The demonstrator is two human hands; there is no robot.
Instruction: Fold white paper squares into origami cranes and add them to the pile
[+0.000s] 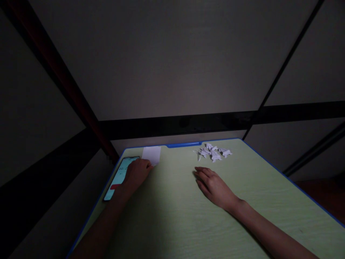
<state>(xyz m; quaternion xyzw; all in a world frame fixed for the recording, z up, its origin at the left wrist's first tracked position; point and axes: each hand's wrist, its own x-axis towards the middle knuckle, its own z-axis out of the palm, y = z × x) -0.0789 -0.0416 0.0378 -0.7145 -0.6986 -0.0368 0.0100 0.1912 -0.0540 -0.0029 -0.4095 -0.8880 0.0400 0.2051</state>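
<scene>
Judging remotely, I expect the paper [151, 154] light and crease-prone, best held by its near edge, where my left hand [138, 173] curls, pinch unclear; my right hand [215, 185] lies, fingers slightly spread.

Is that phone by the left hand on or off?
On: the phone has a glowing blue-green screen with dark digits and a red patch. The left hand blocks part of it.

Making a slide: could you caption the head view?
Left hand at white paper, right hand near folded paper figures on a green table.
</scene>
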